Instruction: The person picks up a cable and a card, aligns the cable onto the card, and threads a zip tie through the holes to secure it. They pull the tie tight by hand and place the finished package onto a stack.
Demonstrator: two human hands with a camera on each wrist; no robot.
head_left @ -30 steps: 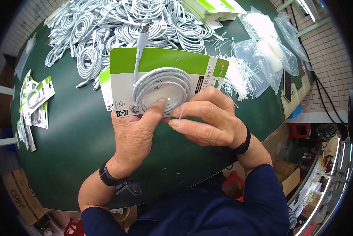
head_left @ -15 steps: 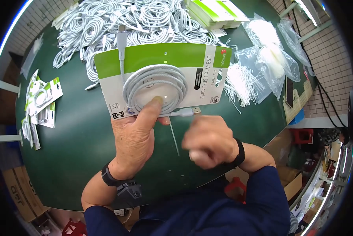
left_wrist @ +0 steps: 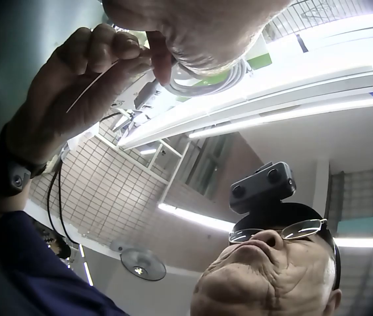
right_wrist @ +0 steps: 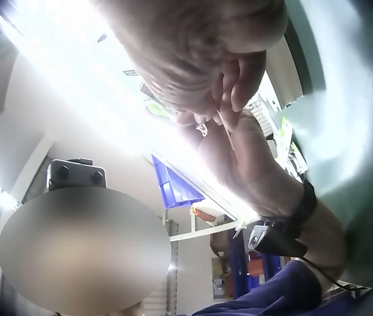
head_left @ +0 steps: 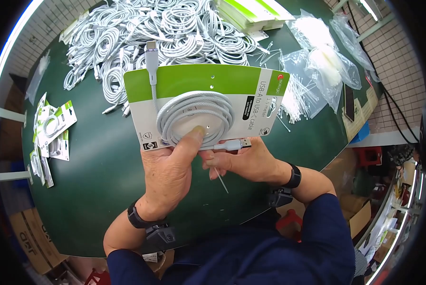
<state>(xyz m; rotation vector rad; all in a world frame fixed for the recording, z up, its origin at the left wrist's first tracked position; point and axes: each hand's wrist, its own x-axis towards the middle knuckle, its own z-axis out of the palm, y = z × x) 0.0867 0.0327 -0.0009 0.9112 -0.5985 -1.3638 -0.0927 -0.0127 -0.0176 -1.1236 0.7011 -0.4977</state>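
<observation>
In the head view my left hand point(head_left: 167, 173) grips a green-and-white packaging card point(head_left: 184, 80) by its lower edge. Its thumb presses on a coiled white braided USB cable point(head_left: 227, 118) lying against the card's face. The USB-C plug point(head_left: 152, 61) sticks up past the top edge; the USB-A plug point(head_left: 234, 145) points right along the bottom edge. A thin white cable tie point(head_left: 222, 181) hangs below the card. My right hand point(head_left: 253, 164) is at the lower edge beside the left fingertips, pinching the tie; its fingers are partly hidden behind the card.
A large heap of coiled cables point(head_left: 103, 40) lies at the back, beside a stack of cards point(head_left: 251, 16). Loose cable ties point(head_left: 296, 102), plastic bags point(head_left: 329, 64) and a phone point(head_left: 349, 102) lie to the right. Carded cables point(head_left: 53, 126) lie at the left.
The right hand first pinched the tie before the coil, then swung clear to the right, leaving the tie hanging. Now it is back under the card's lower edge. The card has shifted slightly.
</observation>
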